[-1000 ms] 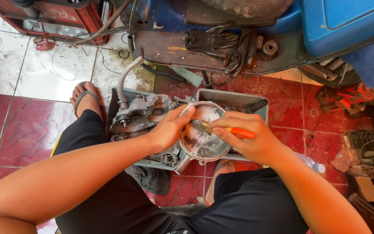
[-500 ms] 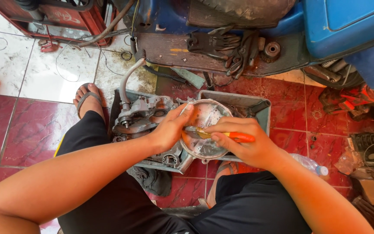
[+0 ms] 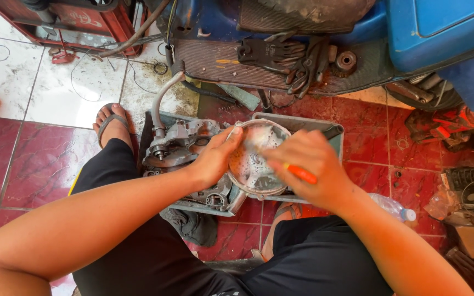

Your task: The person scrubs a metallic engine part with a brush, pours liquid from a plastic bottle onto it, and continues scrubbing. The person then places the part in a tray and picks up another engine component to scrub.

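My left hand [image 3: 215,159] grips the left rim of a round, wet metal cover [image 3: 256,164], holding it tilted over a grey tray [image 3: 330,131]. Held in my right hand [image 3: 311,164] is an orange-handled brush [image 3: 302,174], pressed against the inside of the cover; its head is hidden and blurred by motion. A grey engine casing [image 3: 179,145] with a curved pipe lies just left of the cover, beside my left wrist.
A blue scooter [image 3: 412,38] stands across the top, with black gloves [image 3: 281,55] on its footboard. A clear plastic bottle [image 3: 393,207] lies by my right knee. Tools and parts crowd the right edge. A red machine [image 3: 72,16] stands top left.
My right hand has moved left and up across the cover with the brush, and is blurred with motion. My left hand keeps its grip on the rim.
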